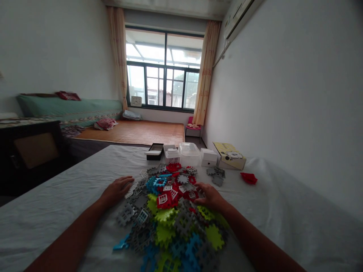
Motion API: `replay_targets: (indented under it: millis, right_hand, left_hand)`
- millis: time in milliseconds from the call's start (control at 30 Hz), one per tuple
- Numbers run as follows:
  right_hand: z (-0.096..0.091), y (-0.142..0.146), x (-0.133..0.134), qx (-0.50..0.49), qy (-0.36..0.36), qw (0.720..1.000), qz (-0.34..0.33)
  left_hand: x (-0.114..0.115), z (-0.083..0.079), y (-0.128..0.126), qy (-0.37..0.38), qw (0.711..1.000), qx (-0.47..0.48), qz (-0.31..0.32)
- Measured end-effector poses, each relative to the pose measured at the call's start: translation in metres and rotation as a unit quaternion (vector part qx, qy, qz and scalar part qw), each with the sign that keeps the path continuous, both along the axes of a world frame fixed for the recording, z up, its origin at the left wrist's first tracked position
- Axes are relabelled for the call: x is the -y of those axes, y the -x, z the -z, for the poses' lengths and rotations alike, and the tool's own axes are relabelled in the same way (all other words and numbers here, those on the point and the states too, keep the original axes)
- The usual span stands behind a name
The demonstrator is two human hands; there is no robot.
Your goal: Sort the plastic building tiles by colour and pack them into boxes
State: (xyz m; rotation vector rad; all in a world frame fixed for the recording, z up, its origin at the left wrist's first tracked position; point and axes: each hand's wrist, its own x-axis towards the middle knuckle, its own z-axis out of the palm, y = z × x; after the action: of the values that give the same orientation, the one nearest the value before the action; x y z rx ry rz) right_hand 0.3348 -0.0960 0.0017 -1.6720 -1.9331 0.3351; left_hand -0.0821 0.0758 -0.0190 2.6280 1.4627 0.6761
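A heap of flat plastic building pieces with notched edges spreads over the cloth between my two hands. It mixes grey pieces (140, 201), lime green pieces (165, 235), blue pieces (193, 247) and red pieces (163, 202), with small white window frames (162, 199) among them. My left hand (117, 192) rests at the heap's left edge, fingers stretched out beside a white piece (129, 192). On the right side, my right hand (210, 196) lies against the heap with thumb and fingers apart, next to red and grey pieces. Neither hand visibly holds a piece.
Behind the heap stand a black box (155, 152), a lidded clear container (171, 154), a clear plastic tub (189, 153), a white box (209, 157) and a yellow carton (230, 155). Separate grey pieces (217, 176) and a red piece (248, 178) lie on the white cloth (70, 189).
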Motion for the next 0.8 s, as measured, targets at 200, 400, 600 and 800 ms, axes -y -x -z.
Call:
replay_targets:
  millis: [200,400,600,800]
  right_hand:
    - [0.002,0.01,0.0,-0.055,-0.062,0.996,-0.02]
    - [-0.007,0.012,0.0,-0.199,-0.076,0.976,-0.044]
    - [-0.017,0.0,0.0,-0.283,-0.063,0.957,-0.025]
    - [-0.007,-0.072,-0.013,-0.321,-0.166,0.918,0.162]
  left_hand:
    - [0.001,-0.001,-0.001,-0.002,1.0,-0.001,0.001]
    - [0.003,-0.001,0.0,-0.002,1.0,0.009,0.002]
    - [-0.001,0.003,0.002,-0.006,1.0,-0.004,-0.001]
    - [-0.007,0.005,0.004,-0.007,1.0,-0.007,0.001]
